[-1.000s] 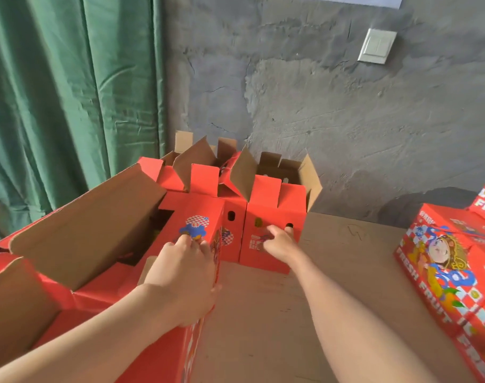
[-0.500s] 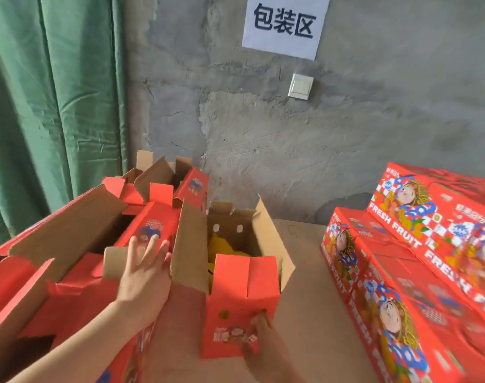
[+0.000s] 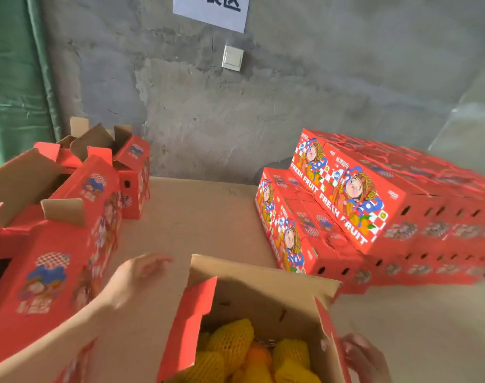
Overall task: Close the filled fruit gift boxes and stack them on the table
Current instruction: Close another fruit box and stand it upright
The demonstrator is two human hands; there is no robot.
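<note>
Red cardboard fruit gift box (image 3: 263, 297), its top open, stands at the near edge of the cardboard-covered table (image 3: 197, 217), right below the head camera, with oranges in yellow foam netting (image 3: 230, 338) showing inside. Half a second ago it stood farther out, beside the row of unclosed red boxes (image 3: 70, 244) on the left; it has since been drawn close. The left hand (image 3: 136, 277), earlier resting on that row, now hovers just left of the box, fingers loosely spread and holding nothing. The right hand (image 3: 365, 357) lies against the box's right wall; blur hides whether it grips. The stack of closed red boxes (image 3: 346, 205) sits to the right. The flaps are up, so folding them shut is likely next.
</note>
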